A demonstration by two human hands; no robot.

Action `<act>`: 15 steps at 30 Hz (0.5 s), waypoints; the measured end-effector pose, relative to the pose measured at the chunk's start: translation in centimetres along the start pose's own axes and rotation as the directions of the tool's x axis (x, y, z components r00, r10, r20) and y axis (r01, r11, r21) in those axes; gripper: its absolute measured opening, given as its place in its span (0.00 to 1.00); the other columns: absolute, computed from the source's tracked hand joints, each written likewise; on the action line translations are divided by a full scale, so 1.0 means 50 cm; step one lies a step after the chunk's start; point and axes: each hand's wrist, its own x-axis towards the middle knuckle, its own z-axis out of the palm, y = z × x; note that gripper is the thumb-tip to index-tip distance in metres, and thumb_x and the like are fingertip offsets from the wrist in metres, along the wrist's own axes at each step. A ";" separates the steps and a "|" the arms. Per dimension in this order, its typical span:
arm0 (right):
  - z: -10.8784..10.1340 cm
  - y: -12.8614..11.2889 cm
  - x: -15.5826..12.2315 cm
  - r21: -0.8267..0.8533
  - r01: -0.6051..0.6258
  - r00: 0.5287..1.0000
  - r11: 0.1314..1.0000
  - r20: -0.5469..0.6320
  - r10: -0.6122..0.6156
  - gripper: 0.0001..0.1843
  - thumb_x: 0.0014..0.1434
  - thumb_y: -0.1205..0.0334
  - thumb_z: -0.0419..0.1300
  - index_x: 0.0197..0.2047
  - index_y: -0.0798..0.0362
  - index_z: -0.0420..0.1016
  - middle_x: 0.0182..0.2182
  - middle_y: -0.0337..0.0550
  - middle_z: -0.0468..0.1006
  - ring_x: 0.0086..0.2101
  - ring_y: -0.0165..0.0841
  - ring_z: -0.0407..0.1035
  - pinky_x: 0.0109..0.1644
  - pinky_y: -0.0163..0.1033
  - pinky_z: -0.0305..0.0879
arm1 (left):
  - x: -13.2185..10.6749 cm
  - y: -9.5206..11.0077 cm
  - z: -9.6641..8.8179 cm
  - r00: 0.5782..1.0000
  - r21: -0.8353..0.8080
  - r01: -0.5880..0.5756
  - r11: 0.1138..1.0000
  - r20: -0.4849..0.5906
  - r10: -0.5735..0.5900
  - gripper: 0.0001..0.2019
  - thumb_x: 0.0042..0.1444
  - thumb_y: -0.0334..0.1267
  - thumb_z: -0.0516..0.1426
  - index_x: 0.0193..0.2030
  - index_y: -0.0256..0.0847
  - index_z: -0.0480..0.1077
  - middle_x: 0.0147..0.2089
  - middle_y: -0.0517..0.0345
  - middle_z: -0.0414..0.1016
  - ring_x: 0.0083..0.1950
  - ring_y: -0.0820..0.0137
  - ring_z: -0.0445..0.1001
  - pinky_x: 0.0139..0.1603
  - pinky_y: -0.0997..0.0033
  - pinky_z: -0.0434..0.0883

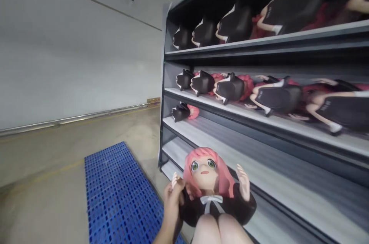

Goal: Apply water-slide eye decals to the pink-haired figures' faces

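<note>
A large pink-haired figurine (211, 203) in a black outfit with a white bow is right before me, face up, at the bottom of the head view. Its bent knees point toward me and both its small hands are raised. My left hand (174, 198) is closed on the figurine at its raised arm, beside the pink hair; the fingertips are partly hidden there. My right hand does not show. Just past the figurine stands a shelf rack, where a similar figurine (181, 112) lies at the left end of the third shelf (230, 132).
Several like figurines (230, 87) lie in a row on the second shelf, and more (235, 22) on the top shelf. A blue slatted plastic mat (121, 194) covers part of the floor (49, 167) at left. A white wall (72, 51) rises behind it.
</note>
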 end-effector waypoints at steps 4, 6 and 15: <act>-0.037 0.116 0.117 0.186 -0.048 0.998 0.981 0.036 0.042 0.29 0.76 0.48 0.43 0.75 0.46 0.55 0.60 0.54 0.75 0.56 0.46 0.74 0.55 0.57 0.79 | 0.088 -0.056 0.140 0.998 -0.034 -0.009 0.999 -0.060 0.007 0.25 0.63 0.60 0.58 0.26 0.40 0.69 0.21 0.62 0.70 0.25 0.70 0.72 0.32 0.68 0.72; 0.029 0.142 0.174 0.244 -0.050 0.996 0.969 0.082 0.031 0.30 0.75 0.43 0.44 0.72 0.48 0.62 0.57 0.54 0.77 0.54 0.44 0.75 0.56 0.58 0.78 | 0.162 -0.065 0.128 0.996 -0.012 -0.024 1.000 -0.084 0.023 0.26 0.66 0.61 0.55 0.29 0.39 0.69 0.25 0.63 0.72 0.27 0.72 0.73 0.35 0.67 0.74; 0.343 0.246 0.301 0.184 -0.101 0.994 0.978 0.052 0.093 0.28 0.64 0.41 0.66 0.63 0.40 0.72 0.60 0.46 0.74 0.58 0.45 0.70 0.57 0.53 0.77 | 0.604 -0.063 -0.028 0.999 0.375 0.051 0.926 -0.012 -0.050 0.14 0.68 0.47 0.61 0.47 0.36 0.75 0.44 0.57 0.78 0.42 0.66 0.79 0.43 0.64 0.79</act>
